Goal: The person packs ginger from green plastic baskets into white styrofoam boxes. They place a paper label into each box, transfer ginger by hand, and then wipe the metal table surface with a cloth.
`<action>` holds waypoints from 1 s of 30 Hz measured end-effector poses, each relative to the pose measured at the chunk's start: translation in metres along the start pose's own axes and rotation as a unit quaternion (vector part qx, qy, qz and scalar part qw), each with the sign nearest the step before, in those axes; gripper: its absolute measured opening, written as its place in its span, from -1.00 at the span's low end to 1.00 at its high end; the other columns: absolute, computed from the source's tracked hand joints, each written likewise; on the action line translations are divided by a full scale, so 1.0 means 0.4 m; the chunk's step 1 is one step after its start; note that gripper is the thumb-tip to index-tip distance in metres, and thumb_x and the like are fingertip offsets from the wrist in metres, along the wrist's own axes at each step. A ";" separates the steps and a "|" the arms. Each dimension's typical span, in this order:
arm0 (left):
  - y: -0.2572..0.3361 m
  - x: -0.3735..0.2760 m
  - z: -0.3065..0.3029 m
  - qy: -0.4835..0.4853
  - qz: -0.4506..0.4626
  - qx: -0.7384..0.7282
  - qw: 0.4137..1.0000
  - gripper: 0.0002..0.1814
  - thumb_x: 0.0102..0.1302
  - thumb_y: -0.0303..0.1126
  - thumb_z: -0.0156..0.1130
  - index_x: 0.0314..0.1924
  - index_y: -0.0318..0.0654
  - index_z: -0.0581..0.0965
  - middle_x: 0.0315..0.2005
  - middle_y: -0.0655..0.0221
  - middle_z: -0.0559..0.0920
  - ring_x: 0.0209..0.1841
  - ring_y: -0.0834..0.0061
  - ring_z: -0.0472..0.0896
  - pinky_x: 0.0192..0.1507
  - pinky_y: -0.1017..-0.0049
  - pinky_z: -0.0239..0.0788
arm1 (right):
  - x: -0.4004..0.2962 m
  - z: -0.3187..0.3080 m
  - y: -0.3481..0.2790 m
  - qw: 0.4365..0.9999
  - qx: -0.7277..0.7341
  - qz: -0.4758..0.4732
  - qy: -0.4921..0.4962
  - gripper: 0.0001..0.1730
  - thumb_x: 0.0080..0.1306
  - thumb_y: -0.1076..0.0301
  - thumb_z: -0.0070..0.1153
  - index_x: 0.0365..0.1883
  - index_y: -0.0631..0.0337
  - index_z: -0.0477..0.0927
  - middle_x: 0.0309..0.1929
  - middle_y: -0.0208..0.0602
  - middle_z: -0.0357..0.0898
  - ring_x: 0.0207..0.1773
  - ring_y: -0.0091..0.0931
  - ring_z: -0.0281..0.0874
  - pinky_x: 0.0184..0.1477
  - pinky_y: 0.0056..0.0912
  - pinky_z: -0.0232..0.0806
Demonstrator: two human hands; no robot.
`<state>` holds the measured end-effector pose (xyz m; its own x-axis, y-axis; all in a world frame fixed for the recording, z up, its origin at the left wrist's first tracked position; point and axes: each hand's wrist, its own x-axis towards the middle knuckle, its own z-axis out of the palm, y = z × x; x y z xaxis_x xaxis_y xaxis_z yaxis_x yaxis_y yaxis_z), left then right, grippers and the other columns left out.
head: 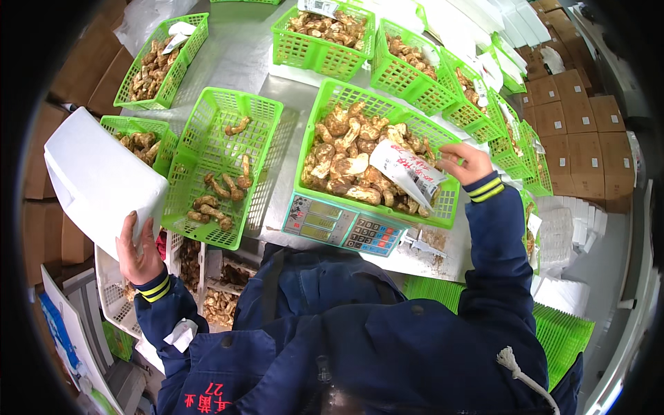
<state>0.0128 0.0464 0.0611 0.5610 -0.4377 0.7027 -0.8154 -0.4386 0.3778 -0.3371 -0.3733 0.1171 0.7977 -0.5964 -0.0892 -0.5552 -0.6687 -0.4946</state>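
At the left, my left hand (139,250) grips the lower corner of a white foam box (104,176), which is tilted beside the baskets. My right hand (465,162) is at the right end of a green plastic basket (317,124) full of mushrooms (337,150). Its bent fingers are close to a paper label (407,165) with red handwriting on the mushrooms; whether they pinch anything is hidden. This basket rests on a digital weighing scale (345,223). Left of it, another green basket (218,142) contains several loose mushrooms (212,207).
A vernier caliper (424,245) lies on the metal table (456,259) right of the scale. More filled green baskets (324,49) line the back and right. A white crate (116,301) stands below left. Cardboard boxes (586,135) are stacked right, nested green baskets (563,332) below.
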 end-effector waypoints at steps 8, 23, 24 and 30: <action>0.005 0.001 -0.008 -0.031 -0.022 -0.030 0.999 -0.61 -0.03 -0.69 0.24 -0.13 -0.30 0.48 -0.34 0.15 0.54 -0.32 0.29 0.53 -0.29 0.44 0.37 | 0.077 0.085 0.024 0.957 -0.163 -0.128 0.204 -0.86 0.00 0.40 0.11 -0.41 0.14 0.55 -0.44 -0.24 0.41 -0.38 -0.25 0.41 -0.34 -0.30 0.31; 0.134 0.077 0.042 -0.119 -0.021 -0.039 0.992 -0.77 0.00 -0.58 0.23 -0.27 -0.23 0.54 -0.46 0.20 0.50 -0.45 0.25 0.45 -0.42 0.43 0.28 | 0.144 0.079 -0.202 0.945 0.065 -0.142 0.288 -0.85 0.08 0.38 0.15 -0.44 0.26 0.48 -0.64 -0.34 0.49 -0.67 -0.67 0.39 -0.60 -0.66 0.24; 0.131 0.095 0.053 -0.096 0.052 -0.016 0.994 -0.80 0.04 -0.48 0.22 -0.26 -0.22 0.53 -0.46 0.21 0.51 -0.45 0.23 0.43 -0.42 0.39 0.26 | 0.163 0.103 -0.226 0.939 0.117 -0.181 0.269 -0.84 0.08 0.38 0.15 -0.44 0.27 0.48 -0.63 -0.35 0.49 -0.66 -0.67 0.40 -0.61 -0.65 0.25; 0.275 0.224 0.053 -0.156 0.096 -0.077 0.980 -0.39 -0.19 0.08 0.32 -0.20 -0.22 0.49 -0.43 0.22 0.50 -0.37 0.18 0.44 -0.32 0.35 0.27 | 0.174 0.170 -0.507 0.917 0.097 -0.357 0.148 -0.87 0.08 0.44 0.14 -0.49 0.29 0.46 -0.70 -0.37 0.39 -0.69 -0.65 0.34 -0.65 -0.61 0.19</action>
<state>-0.0235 -0.0577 0.1530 0.3924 -0.7302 0.5593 -0.9085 -0.2125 0.3599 -0.1531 -0.2490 0.1522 0.8272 -0.1505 0.5414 0.1594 -0.8611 -0.4829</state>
